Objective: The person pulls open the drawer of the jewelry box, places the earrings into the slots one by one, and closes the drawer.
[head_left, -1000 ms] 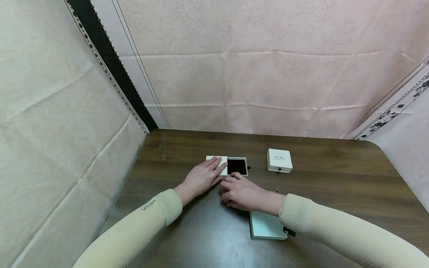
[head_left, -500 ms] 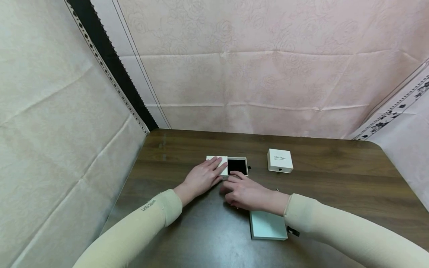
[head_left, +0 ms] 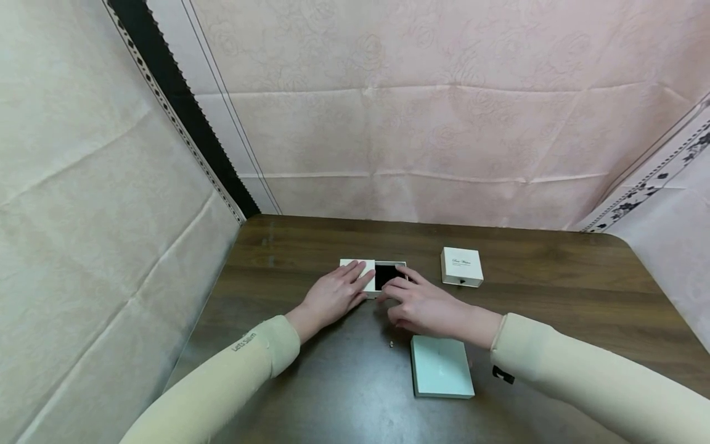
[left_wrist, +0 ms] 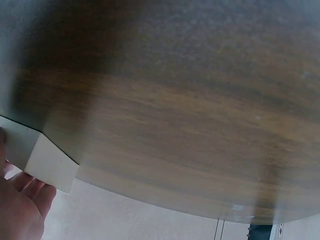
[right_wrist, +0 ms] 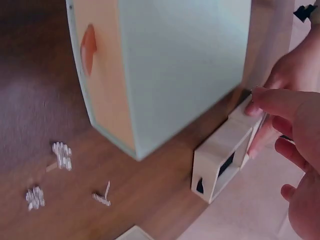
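"One white rectangular cardboard box (right_wrist: 220,142), lying open on the brown wooden counter (head_left: 333,388)?"

"Yes, left hand (head_left: 334,291) gripping it, right hand (head_left: 418,306) near its open end (whether pinching anything, I can't tell)."

Left sleeve (head_left: 222,373): dark lettering along the forearm near the cuff, apparently reading "Let's Slim". Closed white box (head_left: 462,266), on the worktop (head_left: 560,308): dark script on upper face, smaller line beneath; both too small to read with certainty.
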Demonstrator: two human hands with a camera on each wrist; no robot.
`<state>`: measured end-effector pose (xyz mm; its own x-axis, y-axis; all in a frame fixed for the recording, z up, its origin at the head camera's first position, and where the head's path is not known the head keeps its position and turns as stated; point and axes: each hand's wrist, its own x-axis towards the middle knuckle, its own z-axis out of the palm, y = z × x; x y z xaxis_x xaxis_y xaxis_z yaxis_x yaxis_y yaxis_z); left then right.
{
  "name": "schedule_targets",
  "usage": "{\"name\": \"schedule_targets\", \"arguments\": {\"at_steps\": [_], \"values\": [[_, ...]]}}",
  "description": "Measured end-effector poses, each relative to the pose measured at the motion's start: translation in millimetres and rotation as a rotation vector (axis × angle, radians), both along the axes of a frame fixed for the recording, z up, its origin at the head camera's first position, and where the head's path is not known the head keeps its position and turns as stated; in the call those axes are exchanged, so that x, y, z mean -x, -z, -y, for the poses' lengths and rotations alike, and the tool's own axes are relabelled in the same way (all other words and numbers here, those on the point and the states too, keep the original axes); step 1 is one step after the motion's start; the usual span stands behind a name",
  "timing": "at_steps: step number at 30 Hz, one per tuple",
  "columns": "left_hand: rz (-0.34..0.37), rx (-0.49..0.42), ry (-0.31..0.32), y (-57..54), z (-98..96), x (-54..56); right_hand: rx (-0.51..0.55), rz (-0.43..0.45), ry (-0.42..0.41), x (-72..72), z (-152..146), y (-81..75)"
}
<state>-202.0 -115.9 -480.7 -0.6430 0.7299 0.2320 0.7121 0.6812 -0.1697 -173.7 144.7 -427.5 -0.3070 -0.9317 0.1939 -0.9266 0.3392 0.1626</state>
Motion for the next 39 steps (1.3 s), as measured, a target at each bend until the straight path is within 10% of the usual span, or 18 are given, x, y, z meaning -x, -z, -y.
{"name": "schedule_targets", "arguments": {"at_steps": [24, 39], "values": [[-0.004, 0.008, -0.005, 4.2, -1.6, 0.6, 0.077, -0.029, 0.082, 34.5, -17.2, -12.6], [-0.011, -0.005, -0.001, 2.9, -1.2, -0.5, 0.225, 0.245, 0.216, 59.9, -12.0, -6.1]]}}
